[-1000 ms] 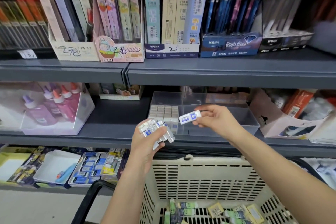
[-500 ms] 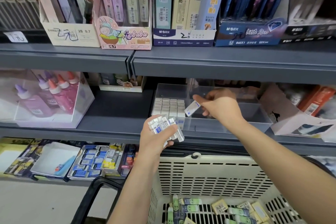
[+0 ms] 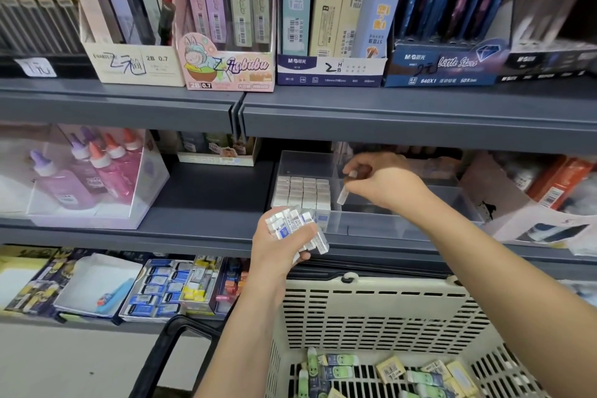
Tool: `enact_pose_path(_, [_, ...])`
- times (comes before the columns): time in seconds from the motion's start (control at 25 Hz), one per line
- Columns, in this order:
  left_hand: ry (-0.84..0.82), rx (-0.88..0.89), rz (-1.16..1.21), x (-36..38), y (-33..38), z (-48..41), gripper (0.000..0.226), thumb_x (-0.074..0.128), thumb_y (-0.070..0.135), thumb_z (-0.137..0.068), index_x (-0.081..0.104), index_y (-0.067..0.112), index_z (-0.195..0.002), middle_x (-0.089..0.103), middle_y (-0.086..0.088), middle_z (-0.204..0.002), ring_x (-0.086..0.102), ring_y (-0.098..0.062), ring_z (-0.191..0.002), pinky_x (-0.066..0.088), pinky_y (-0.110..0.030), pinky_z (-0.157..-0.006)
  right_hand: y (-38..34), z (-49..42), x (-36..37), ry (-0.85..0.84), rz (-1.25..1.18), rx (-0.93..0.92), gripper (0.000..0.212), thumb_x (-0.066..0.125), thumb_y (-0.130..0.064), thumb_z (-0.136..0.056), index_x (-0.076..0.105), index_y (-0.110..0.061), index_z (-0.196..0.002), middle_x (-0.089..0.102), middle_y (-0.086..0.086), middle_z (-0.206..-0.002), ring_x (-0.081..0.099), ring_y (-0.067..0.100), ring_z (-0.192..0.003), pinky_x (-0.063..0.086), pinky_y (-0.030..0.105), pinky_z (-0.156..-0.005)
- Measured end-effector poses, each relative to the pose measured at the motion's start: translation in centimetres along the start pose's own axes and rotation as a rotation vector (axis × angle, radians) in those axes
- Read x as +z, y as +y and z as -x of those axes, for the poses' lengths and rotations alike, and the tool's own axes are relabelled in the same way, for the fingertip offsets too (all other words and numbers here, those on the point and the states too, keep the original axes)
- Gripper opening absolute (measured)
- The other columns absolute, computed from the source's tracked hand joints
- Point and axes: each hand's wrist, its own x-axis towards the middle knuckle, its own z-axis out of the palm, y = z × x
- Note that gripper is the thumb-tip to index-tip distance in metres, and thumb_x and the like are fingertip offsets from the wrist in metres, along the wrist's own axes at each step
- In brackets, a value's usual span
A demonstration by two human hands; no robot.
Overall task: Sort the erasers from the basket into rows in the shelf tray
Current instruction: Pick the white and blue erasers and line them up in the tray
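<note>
Right hand [image 3: 384, 186] pinching one small white eraser [image 3: 343, 195] upright inside clear plastic shelf tray [image 3: 371, 226], beside packed white rows [image 3: 303, 192]; open floor rightward. Left hand [image 3: 282, 244] clutching eraser bundle [image 3: 295, 223] above cream slotted basket [image 3: 371, 313]. Above: "Little Stars" blue box [image 3: 445, 64].

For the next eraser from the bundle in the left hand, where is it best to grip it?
Probably the outermost eraser on the bundle's right edge: it sticks out past the left hand. Pinch its long faces from the right, then slide it out.
</note>
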Motion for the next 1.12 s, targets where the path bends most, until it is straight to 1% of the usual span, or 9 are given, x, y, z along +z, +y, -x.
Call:
enact_pose_path(0.2, [0.005, -0.004, 0.011, -0.1, -0.1, 0.0, 0.04, 0.077, 0.01, -0.072, 0.055, 0.028, -0.101, 0.071, 0.003, -0.086, 0.07, -0.009, -0.072, 0.052, -0.021, -0.057, -0.8, -0.1, -0.3, -0.067, 0.025, -0.006, 0.013, 0.067, -0.028, -0.074, 0.055, -0.029, -0.072, 0.056, -0.019, -0.07, 0.059, 0.012, -0.077, 0.05, 0.024, -0.074])
enact_pose_path(0.36, [0.004, -0.006, 0.022, -0.2, -0.1, -0.1, 0.041, 0.077, 0.01, -0.072, 0.055, 0.028, -0.101, 0.072, 0.004, -0.085, 0.07, -0.011, -0.072, 0.052, -0.022, -0.057, -1.7, -0.1, -0.2, -0.129, 0.042, -0.031, 0.018, 0.068, -0.027, -0.076, 0.051, -0.03, -0.069, 0.054, -0.016, -0.073, 0.056, 0.012, -0.078, 0.042, 0.02, -0.068])
enact_pose_path(0.52, [-0.001, -0.008, 0.023, -0.1, -0.2, -0.1, 0.04, 0.077, 0.009, -0.072, 0.055, 0.027, -0.101, 0.072, 0.005, -0.083, 0.069, -0.01, -0.071, 0.052, -0.021, -0.057, -1.8, -0.4, -0.2, -0.139, 0.128, -0.007, 0.012, 0.068, -0.026, -0.076, 0.056, -0.028, -0.072, 0.06, -0.009, -0.085, 0.059, 0.014, -0.083, 0.042, 0.021, -0.068])
enact_pose_path(0.6, [-0.001, -0.006, 0.023, -0.2, -0.3, -0.1, 0.04, 0.077, 0.01, -0.071, 0.055, 0.028, -0.1, 0.072, 0.008, -0.079, 0.069, -0.008, -0.07, 0.052, -0.02, -0.056, -1.3, -0.3, 0.7, -0.173, 0.13, -0.023, 0.006, 0.069, -0.025, -0.076, 0.064, -0.024, -0.077, 0.062, -0.007, -0.086, 0.059, 0.013, -0.079, 0.04, 0.018, -0.064])
enact_pose_path(0.68, [-0.009, -0.005, 0.021, -0.1, -0.3, -0.1, 0.04, 0.077, 0.01, -0.071, 0.055, 0.027, -0.101, 0.072, 0.009, -0.078, 0.069, -0.008, -0.069, 0.052, -0.02, -0.056, -0.5, 0.1, 1.9, -0.245, 0.149, -0.045, 0.011, 0.069, -0.028, -0.079, 0.067, -0.019, -0.086, 0.061, -0.003, -0.088, 0.056, 0.012, -0.076, 0.038, 0.016, -0.059])
enact_pose_path(0.84, [-0.016, -0.009, 0.037, -0.2, -0.2, -0.2, 0.041, 0.077, 0.009, -0.072, 0.055, 0.025, -0.102, 0.072, 0.008, -0.077, 0.069, -0.009, -0.07, 0.052, -0.022, -0.056, 0.2, 0.8, 2.2, -0.287, 0.189, -0.113, 0.027, 0.057, -0.034, -0.09, 0.066, -0.019, -0.111, 0.064, -0.002, -0.11, 0.057, 0.013, -0.093, 0.043, 0.024, -0.081])
enact_pose_path(0.92, [-0.039, -0.011, 0.061, -0.1, -0.1, -0.1, 0.04, 0.077, 0.009, -0.072, 0.055, 0.025, -0.101, 0.072, 0.006, -0.078, 0.069, -0.01, -0.07, 0.052, -0.021, -0.056, 0.0, 1.6, 2.1, -0.269, 0.034, -0.162, 0.032, 0.063, -0.037, -0.085, 0.065, -0.022, -0.113, 0.066, -0.006, -0.105, 0.057, 0.007, -0.087, 0.045, 0.025, -0.085])
enact_pose_path(1.0, [-0.083, -0.02, 0.082, 0.0, -0.1, -0.1, 0.039, 0.077, 0.01, -0.073, 0.055, 0.025, -0.101, 0.073, 0.004, -0.08, 0.069, -0.01, -0.07, 0.052, -0.02, -0.056, -0.7, 2.8, 2.1, -0.388, -0.174, -0.186, 0.043, 0.073, -0.037, -0.075, 0.062, -0.026, -0.115, 0.065, -0.011, -0.093, 0.055, -0.002, -0.074, 0.046, 0.024, -0.082])
enact_pose_path(1.12, [-0.131, -0.032, 0.131, 0.3, 0.0, 0.1, 0.039, 0.075, 0.01, -0.076, 0.054, 0.02, -0.107, 0.073, 0.001, -0.082, 0.069, -0.012, -0.07, 0.052, -0.021, -0.056, -0.8, 3.9, 2.5, -0.425, -0.264, -0.19, 0.044, 0.078, -0.027, -0.072, 0.061, -0.028, -0.112, 0.062, -0.01, -0.09, 0.056, 0.001, -0.069, 0.049, 0.027, -0.084])
